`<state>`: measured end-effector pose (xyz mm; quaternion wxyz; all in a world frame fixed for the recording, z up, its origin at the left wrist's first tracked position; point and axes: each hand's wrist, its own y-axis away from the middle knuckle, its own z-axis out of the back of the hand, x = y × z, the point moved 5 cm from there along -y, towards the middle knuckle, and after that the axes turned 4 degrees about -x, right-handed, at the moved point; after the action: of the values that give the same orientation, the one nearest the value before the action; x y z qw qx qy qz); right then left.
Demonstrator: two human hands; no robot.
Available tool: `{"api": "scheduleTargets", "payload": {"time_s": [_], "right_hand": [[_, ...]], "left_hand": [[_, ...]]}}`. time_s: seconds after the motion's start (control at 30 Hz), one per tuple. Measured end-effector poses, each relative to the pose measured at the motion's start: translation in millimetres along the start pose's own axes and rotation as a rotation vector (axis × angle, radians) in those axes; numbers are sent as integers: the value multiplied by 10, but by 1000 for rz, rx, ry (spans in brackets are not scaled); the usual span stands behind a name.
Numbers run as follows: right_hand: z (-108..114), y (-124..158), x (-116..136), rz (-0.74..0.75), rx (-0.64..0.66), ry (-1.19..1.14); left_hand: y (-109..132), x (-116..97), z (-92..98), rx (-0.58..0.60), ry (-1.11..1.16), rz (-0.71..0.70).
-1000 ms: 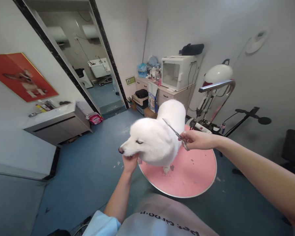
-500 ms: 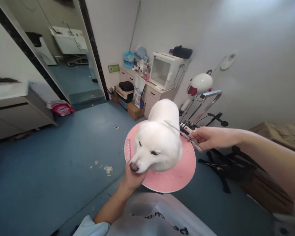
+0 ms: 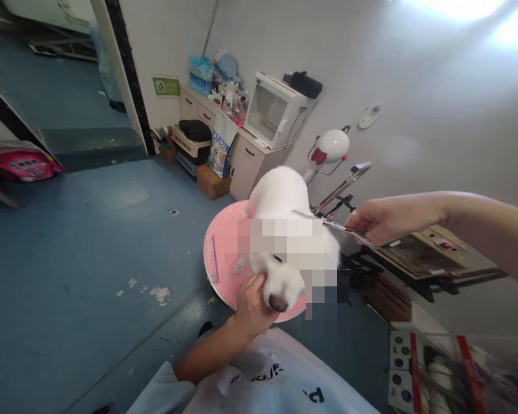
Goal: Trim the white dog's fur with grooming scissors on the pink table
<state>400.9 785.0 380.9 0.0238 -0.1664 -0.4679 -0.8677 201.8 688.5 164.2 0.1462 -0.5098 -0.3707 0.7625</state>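
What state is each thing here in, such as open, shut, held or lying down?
White dog: on the pink table, head partly pixelated
Left hand: closed around the dog's muzzle
Right hand: closed on the scissors
Scissors: held; blades open or shut, cannot tell
Comb: lying on the table
Drawers: shut
Bag: standing
Red display: lit

- right arm [image 3: 470,221] bare and outstretched
- right hand [image 3: 373,222] raised, fingers [image 3: 357,219] bent in a grip
- left forearm [image 3: 213,352] angled forward
- left hand [image 3: 251,305] lower, partly curled
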Motion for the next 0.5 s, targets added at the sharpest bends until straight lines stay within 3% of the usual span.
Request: {"api": "scheduleTargets", "payload": {"time_s": [0.3, 0.5], "right_hand": [[68, -19, 510, -162, -38, 241], [66, -25, 914, -349, -209, 773]], "left_hand": [[17, -114, -60, 66, 129, -103], [50, -179, -138, 84, 140, -106]]}}
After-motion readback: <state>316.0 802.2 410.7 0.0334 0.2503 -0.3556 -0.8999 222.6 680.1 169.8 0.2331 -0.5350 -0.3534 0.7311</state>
